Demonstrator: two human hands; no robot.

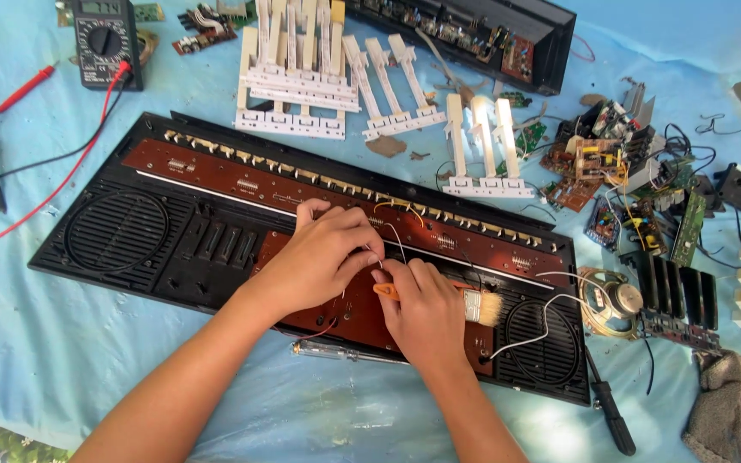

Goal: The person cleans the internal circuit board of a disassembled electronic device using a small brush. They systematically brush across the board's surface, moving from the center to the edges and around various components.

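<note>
We're looking down at a worktop (45, 360) under a light blue sheet, w/ an opened black keyboard shell (173, 236) lying across the middle, round speaker grilles at both ends. Inside it sit brown circuit boards (242, 180), a long one along the far side and a wider one toward us. Behind the shell lie rows of white key strips (302, 77), and another black casing (508, 34) sits at the far edge. To the right there's a heap of small boards and wires (611, 171), a loose speaker (615, 300), and a black-handled screwdriver (611, 416) just off the shell's corner. A multimeter (106, 43) w/ red and black leads is far left. Our left hand (319, 257) rests on the nearer board, fingers pinched together on a thin wire (392, 236) approx. mid-shell. Our right hand (426, 313), touching the left, has its grip clamped on a small paintbrush (478, 306) w/ an orange handle, bristles pointing right over the board. A clear-handled tester screwdriver (345, 351) lies along the shell's near edge, just below both hands.
</note>
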